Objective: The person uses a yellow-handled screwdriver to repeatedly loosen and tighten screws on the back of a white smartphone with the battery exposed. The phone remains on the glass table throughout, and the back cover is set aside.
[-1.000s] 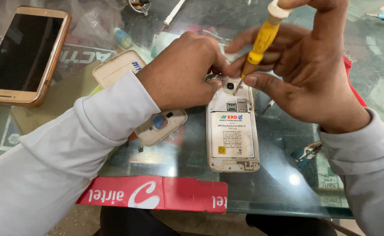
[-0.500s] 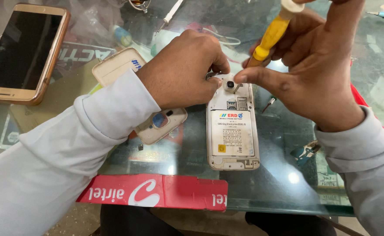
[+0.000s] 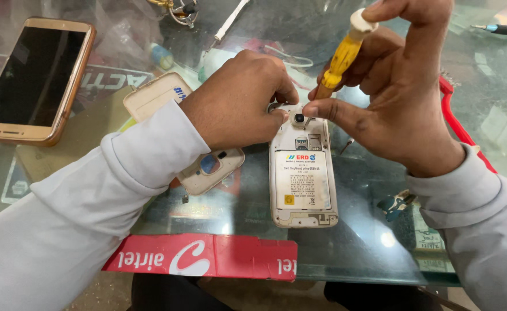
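Observation:
An opened white phone (image 3: pixel 303 178) lies face down on the glass table (image 3: pixel 357 242), its back cover off and its white battery showing. My left hand (image 3: pixel 239 103) grips the phone's top left corner. My right hand (image 3: pixel 391 92) holds a yellow-handled screwdriver (image 3: pixel 338 57), tilted, with its tip down at the phone's top edge beside the camera lens; the thumb rests next to that lens. The removed pale back cover (image 3: pixel 213 170) lies just left of the phone, partly under my left wrist.
A gold phone (image 3: pixel 31 80) lies screen up at the far left. A beige case (image 3: pixel 149 101) sits behind my left arm. A red strip (image 3: pixel 207 256) runs along the table's front edge. A red cable (image 3: pixel 461 124) lies right, a dark pen-like tool (image 3: pixel 504 29) at the back right.
My right hand has lifted and tilted the screwdriver's handle to the right, and the fingers have shifted up around it. The left hand and the phone have stayed put.

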{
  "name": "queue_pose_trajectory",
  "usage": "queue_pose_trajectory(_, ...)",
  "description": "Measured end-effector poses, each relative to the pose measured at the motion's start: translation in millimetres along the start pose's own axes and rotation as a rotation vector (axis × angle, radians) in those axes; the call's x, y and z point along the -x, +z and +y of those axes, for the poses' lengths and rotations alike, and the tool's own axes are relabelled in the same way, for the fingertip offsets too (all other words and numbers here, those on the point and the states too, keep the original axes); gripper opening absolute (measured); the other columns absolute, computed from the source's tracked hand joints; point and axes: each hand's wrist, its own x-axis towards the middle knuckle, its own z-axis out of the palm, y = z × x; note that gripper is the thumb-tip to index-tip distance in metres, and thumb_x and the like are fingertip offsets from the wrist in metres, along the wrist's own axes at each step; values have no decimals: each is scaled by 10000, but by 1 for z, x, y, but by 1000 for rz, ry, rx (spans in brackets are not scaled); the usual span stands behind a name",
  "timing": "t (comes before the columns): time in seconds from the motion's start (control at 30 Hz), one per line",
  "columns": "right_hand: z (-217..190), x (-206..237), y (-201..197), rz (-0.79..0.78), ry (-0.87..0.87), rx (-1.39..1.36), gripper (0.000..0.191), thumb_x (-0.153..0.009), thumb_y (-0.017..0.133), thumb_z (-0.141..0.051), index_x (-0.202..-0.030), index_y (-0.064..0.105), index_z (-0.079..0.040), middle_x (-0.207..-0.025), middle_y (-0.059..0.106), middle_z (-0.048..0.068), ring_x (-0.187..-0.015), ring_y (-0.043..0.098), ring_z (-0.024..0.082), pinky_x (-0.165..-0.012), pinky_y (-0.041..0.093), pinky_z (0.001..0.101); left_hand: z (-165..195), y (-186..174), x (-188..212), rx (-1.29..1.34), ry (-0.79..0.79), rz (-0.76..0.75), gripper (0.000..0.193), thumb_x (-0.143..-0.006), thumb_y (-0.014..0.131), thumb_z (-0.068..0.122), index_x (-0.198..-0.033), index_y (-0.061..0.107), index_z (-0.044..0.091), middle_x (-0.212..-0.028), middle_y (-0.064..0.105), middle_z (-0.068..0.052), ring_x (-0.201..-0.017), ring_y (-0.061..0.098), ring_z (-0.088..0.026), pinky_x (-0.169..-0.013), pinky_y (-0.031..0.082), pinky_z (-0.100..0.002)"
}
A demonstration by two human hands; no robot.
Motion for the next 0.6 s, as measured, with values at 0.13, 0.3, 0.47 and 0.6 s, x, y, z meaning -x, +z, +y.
queue_pose_trajectory(0.13,-2,1,-7,-89,64,-172,737,-1017,665,200,-1387,153,-180,-1239,624,246,-1117,732,277,-1003,680,367,0,0,2,47,93,55,285,-736,739,83,-1008,797,19,-905,737,-193,-844,714,-345,-753,565,-415)
queue_pose_trajectory(0.3,-1,-1,-7,-48,143,-137,724,-1020,717,186,-1352,176,-164,-1164,650,237,-1094,752,273,-977,707,374,0,0,3,13,72,60,252,-717,761,95,-949,791,-1,-883,727,-195,-836,700,-356,-737,550,-429)
queue_pose_trajectory(0.47,-3,-4,-5,-41,109,-33,758,-979,763,183,-1344,185,-146,-1141,623,227,-1053,760,275,-931,706,361,1,0,1,22,-22,-10,250,-730,756,130,-954,793,26,-859,721,-169,-816,707,-313,-742,554,-415)
queue_pose_trajectory(0.6,-7,-4,0,6,120,23,784,-963,793,151,-1355,183,-148,-1136,615,211,-1025,763,259,-891,695,335,1,0,1,-7,67,48,233,-714,748,101,-923,801,15,-865,719,-183,-838,695,-339,-752,544,-437)
